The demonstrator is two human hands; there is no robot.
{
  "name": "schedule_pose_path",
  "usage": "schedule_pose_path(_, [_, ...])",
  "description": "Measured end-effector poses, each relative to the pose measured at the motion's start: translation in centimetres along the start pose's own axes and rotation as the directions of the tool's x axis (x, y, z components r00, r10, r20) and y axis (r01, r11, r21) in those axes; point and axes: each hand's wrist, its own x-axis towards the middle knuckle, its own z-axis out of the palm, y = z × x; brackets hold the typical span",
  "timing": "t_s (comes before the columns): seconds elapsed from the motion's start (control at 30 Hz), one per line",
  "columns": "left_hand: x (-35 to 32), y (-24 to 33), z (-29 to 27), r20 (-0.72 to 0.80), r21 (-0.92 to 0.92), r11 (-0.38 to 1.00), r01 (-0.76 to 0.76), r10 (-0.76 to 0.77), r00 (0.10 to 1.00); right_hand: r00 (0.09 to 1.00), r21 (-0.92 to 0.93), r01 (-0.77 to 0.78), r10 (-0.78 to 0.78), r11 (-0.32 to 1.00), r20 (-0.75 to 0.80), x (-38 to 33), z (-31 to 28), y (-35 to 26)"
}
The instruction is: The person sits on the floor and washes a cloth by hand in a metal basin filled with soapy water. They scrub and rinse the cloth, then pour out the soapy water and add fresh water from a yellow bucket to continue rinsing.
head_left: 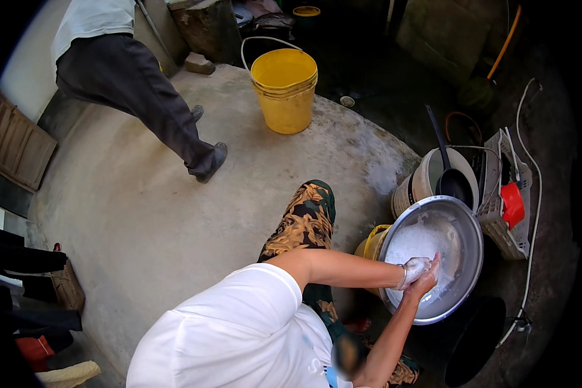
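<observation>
- Soapy work looked partway along: suds (415, 240) pooled in the metal basin (463, 262), lather coated the left hand (416, 269), rinsing not yet done.
- Right hand (425, 282) pressed against the left, inside the basin's outline; couldn't tell whether anything was pinched between.
- Basin stood rightward, near a ladle (456, 186).
- Floor (174, 226) bare concrete, stained; yellow bucket (286, 100) upright; another person (126, 74) upper left.

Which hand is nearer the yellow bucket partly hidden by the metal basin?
Left. The left hand is over the basin, toward the yellow bucket; the right hand, just past it, is farther off.
</observation>
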Motion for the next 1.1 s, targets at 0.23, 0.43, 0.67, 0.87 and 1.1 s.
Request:
schedule_pose_path(0.23, [0.3, 0.2, -0.2, -0.037, 0.12, 0.991, -0.053, 0.058, 0.998, 0.998, 0.158, 0.066, -0.063, 0.985, -0.022, -0.3, 0.4, 0.1])
schedule_pose_path(0.43, [0.7, 1.1, -0.5, -0.02, 0.054, 0.999, 0.002, -0.001, 1.0, 0.993, 0.225, 0.091, -0.073, 0.97, -0.09, -2.3, 2.1, -1.1])
schedule_pose_path(0.67, [-1.2, 1.2, -1.2, -0.041, 0.026, 0.998, 0.063, -0.062, 0.997, 0.998, 0.323, -0.064, 0.058, 0.944, 0.029, -1.3, 1.2, 2.6])
schedule_pose_path(0.87, [-1.3, 1.9, -1.8, -0.034, 0.008, 0.998, 0.067, -0.067, 0.997, 0.998, 0.228, -0.027, 0.039, 0.973, -0.05, -4.6, 3.3, -0.8])
schedule_pose_path(1.1, [-2.1, 1.2, -1.9, -0.047, -0.001, 0.995, 0.098, -0.098, 0.994, 1.0, 0.25, -0.012, 0.015, 0.968, -0.01, -2.2, 1.4, 3.6])
